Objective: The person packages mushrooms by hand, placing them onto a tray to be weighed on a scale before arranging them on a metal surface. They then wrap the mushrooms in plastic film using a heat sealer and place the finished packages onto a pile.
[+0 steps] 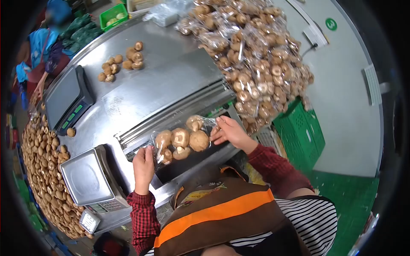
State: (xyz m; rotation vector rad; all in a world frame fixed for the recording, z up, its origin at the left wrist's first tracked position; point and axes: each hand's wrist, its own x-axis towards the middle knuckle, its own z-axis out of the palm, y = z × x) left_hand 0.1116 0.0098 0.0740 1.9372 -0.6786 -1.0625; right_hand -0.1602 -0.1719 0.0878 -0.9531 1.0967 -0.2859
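A clear plastic pack of mushrooms is stretched between my two hands above the wrapping machine at the table's near edge. Several brown caps and pale stems show through the film. My left hand pinches the film at the pack's left end. At the other end, my right hand grips the film between thumb and fingers. Under the pack lies a dark surface of the machine, partly covered by it.
Bagged mushrooms are heaped on the right, above a green crate. Loose mushrooms form a pile on the left. Two scales, one silver and one dark, stand on the metal table. Another person is at upper left.
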